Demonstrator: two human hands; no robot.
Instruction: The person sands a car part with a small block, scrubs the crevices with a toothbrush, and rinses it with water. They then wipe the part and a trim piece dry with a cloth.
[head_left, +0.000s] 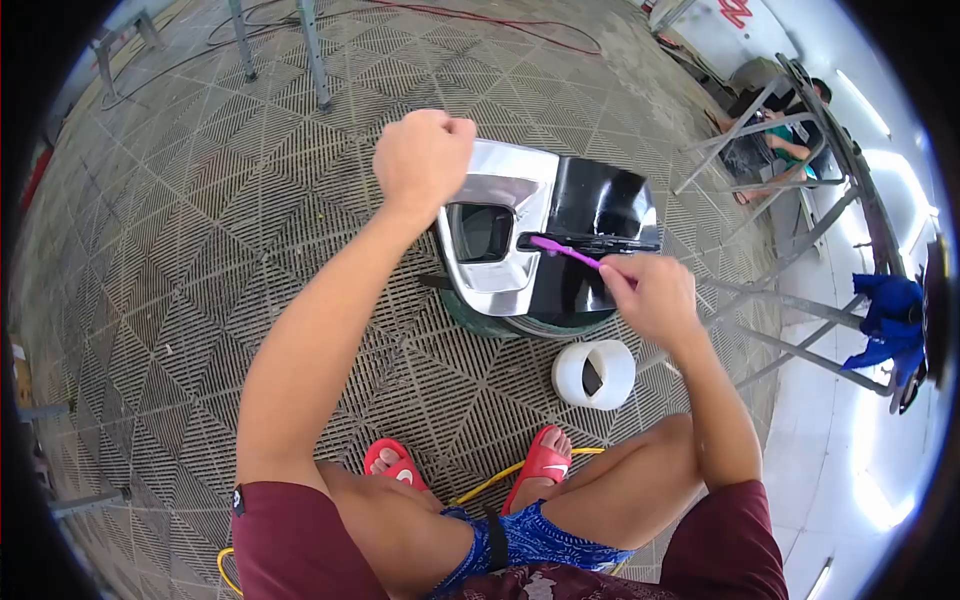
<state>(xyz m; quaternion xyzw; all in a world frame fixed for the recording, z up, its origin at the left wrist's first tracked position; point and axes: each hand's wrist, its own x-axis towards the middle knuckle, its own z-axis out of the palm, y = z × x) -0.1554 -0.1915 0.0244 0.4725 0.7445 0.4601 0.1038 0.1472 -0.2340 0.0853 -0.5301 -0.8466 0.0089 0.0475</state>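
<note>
A glossy car trim panel (503, 172), part silver and part black, has a rectangular opening in its silver end. It rests on top of a dark green round bucket (470, 318), mostly hidden beneath it. My left hand (425, 165) is closed over the panel's upper left edge. Between the thumb and fingers of my right hand (655, 295) is the handle of a slim purple toothbrush (578, 255). Its head touches the panel at the slot where silver meets black; the bristles cannot be made out.
A white tub (612, 375) with a dark piece inside stands near the bucket on the ribbed floor. Metal stands (312, 60) rise at the back left. At right, a trestle frame holds a blue cloth (888, 315); another person (785, 140) sits beyond. A yellow hose (490, 485) runs by my feet.
</note>
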